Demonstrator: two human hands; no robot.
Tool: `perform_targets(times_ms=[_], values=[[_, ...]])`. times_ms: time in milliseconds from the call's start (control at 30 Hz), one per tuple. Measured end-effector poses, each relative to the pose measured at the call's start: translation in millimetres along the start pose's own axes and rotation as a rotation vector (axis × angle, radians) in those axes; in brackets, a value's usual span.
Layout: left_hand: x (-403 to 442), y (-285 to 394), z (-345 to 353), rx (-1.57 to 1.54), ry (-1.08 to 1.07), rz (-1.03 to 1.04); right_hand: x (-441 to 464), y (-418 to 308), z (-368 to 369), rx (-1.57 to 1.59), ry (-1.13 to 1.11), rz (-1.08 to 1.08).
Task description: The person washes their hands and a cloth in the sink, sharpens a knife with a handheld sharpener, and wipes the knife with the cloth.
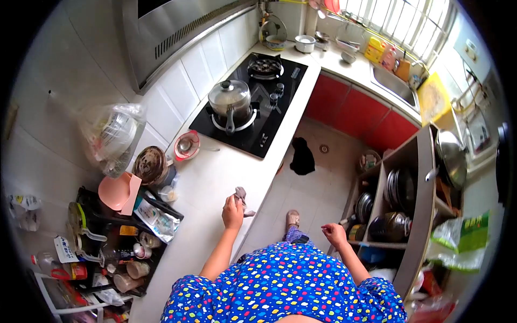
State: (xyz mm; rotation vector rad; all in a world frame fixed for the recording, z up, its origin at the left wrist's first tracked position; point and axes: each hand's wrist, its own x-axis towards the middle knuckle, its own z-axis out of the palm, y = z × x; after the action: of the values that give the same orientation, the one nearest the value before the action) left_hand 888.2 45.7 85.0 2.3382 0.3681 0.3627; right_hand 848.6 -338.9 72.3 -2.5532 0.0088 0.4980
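On the white countertop (207, 185), near its front edge, my left hand (232, 213) is closed on a greyish cloth (240, 197). Part of the cloth sticks out beyond the fingers. My right hand (334, 235) hangs in the air over the floor, beside the open shelf, its fingers curled; whether anything small is in them is too small to tell. A red-rimmed bowl (186, 146) with a metal ladle lies further along the counter. Past it, a lidded pot (230, 99) sits on the black gas stove (264, 102).
A black cat (302, 156) is on the tiled floor (307, 199). To the right, an open shelf (420, 177) holds pans and jars. Bottles and jars crowd a black rack (156, 202) at the left. The sink (395, 85) is at the back right.
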Motion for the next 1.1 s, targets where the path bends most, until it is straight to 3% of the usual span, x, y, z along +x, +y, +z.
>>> perform_targets(times_ms=[133, 200, 400, 467, 500, 533, 667, 867, 1000, 1100], values=[[32.1, 7.8, 34.6, 0.124, 0.087, -0.222, 91.3, -15.8, -55.8, 0.077, 0.027, -0.064], [31.6, 4.1, 47.8, 0.288, 0.035, -0.309, 133.2, -31.7, -76.7, 0.129, 0.094, -0.264], [35.3, -28.7, 69.4, 0.225, 0.095, -0.278, 264.2, -173.2, -149.8, 0.029, 0.172, -0.72], [26.7, -20.8, 76.1, -0.457, 0.115, -0.579, 298.3, -207.3, -150.8, 0.135, 0.225, -0.883], [29.3, 16.1, 63.3, -0.739, 0.152, -0.673, 312.4, -234.6, -156.0, 0.112, 0.258, -0.959], [27.0, 19.2, 63.2, -0.874, 0.071, -0.727, 322.6, -260.9, -161.0, 0.091, 0.289, -1.031], [33.6, 66.3, 64.9, -1.092, 0.103, -0.8, 369.9, -337.7, -151.1, 0.018, 0.294, -1.06], [23.5, 36.9, 55.4, -1.056, 0.21, -0.719, 420.3, -415.9, -116.7, -0.32, 0.368, -1.05], [11.5, 25.1, 28.2, -0.935, 0.331, -0.718, 419.4, -439.7, -115.3, -0.613, 0.197, -0.855], [5.2, 4.4, 22.7, -0.913, 0.446, -0.729, 423.5, -443.3, -113.2, -0.592, 0.211, -0.847]])
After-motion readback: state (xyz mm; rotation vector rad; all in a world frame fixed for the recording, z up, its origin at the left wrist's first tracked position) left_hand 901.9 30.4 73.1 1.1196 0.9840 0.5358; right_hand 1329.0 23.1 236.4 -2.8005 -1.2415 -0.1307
